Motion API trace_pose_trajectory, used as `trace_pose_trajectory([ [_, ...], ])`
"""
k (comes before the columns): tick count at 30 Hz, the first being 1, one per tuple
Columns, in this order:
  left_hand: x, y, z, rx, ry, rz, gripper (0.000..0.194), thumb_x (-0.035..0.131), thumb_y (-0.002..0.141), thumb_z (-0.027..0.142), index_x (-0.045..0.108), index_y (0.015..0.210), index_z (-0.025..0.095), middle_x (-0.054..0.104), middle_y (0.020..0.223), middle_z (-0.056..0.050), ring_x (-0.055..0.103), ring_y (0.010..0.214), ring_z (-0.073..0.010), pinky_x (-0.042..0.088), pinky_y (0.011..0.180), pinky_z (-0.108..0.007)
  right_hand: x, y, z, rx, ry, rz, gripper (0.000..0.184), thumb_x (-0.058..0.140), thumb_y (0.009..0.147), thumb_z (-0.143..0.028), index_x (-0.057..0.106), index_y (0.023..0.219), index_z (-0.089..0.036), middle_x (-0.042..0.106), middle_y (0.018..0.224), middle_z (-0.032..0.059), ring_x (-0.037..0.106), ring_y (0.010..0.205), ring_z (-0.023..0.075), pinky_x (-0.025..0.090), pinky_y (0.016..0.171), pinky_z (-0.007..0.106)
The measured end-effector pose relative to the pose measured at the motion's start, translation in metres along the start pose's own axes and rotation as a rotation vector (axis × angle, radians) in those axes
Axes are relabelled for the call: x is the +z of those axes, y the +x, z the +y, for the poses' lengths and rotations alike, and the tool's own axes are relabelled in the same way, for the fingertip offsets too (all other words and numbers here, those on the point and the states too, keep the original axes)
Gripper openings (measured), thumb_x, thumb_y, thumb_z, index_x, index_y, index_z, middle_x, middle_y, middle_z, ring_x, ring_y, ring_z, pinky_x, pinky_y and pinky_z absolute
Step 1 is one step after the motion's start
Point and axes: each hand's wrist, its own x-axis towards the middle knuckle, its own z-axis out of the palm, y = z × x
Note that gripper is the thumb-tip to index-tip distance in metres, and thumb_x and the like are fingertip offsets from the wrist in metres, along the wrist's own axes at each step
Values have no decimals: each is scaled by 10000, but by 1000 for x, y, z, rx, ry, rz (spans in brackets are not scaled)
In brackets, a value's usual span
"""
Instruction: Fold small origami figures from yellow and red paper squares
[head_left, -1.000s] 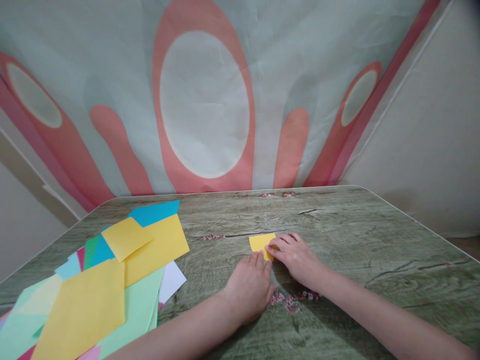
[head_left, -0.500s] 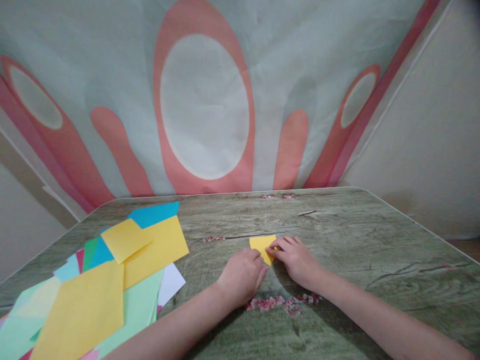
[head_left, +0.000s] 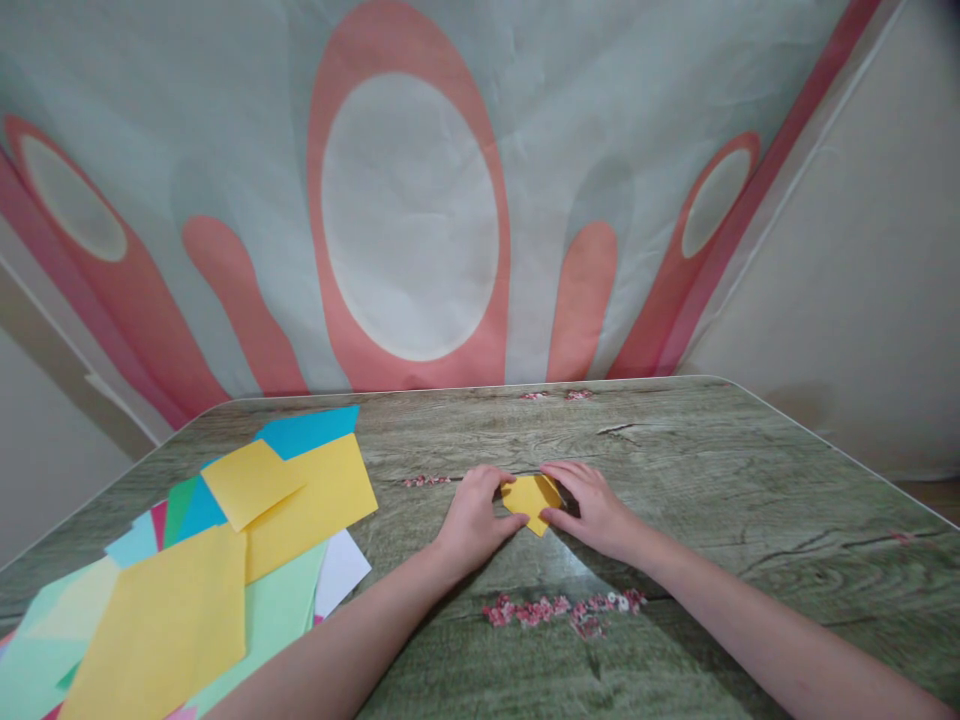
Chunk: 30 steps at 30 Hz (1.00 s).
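Note:
A small folded piece of yellow paper [head_left: 531,498] lies between my hands at the middle of the table, its lower end coming to a point. My left hand [head_left: 478,518] grips its left side, with the thumb at the lower edge and the fingers at the upper left corner. On the other side, my right hand [head_left: 589,508] holds the right edge the same way, thumb below and fingers above. Parts of the paper's side edges are hidden under my fingers.
Coloured paper sheets are heaped on the left, among them a large yellow sheet [head_left: 169,620], a blue sheet [head_left: 311,430] and a white sheet [head_left: 342,572]. The wood-patterned table [head_left: 712,450] meets a printed backdrop [head_left: 409,220] at its far edge.
My left hand has shifted from the paper's lower left to grip its left side with fingers and thumb apart. My right fingers have spread along the right edge. The paper's outline is now more pointed.

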Motion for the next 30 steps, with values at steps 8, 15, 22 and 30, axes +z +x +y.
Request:
trace_pose_trajectory([
  [8,-3,7,-7,-49,68,-70,568,763,567,379,579,1074,203,572,1014,-50,511,930,-230,393,831,-340,-1,1,1,48,64,-21,531,672,706,-398,516,1170,-193,548,1124,87,461,1064,251,366,911,412],
  [15,-5,9,-8,-67,89,-130,522,759,553,434,615,1005,215,580,935,-35,520,889,-223,397,796,-322,-5,3,-2,117,88,-78,523,697,662,-425,563,1120,-210,538,1063,69,458,1016,250,379,882,393],
  [22,-4,8,-6,-102,72,-108,557,789,500,411,572,971,207,570,961,-29,512,890,-219,396,779,-317,-4,3,-1,130,79,-81,574,730,614,-424,563,1115,-198,517,1115,79,438,1060,263,362,907,402],
  [30,-6,4,-3,-107,32,-103,526,775,537,383,535,973,210,571,956,-21,510,886,-217,393,776,-320,-7,-1,-4,84,97,-52,534,691,672,-435,540,1132,-208,524,1137,89,446,1088,268,354,930,422],
])
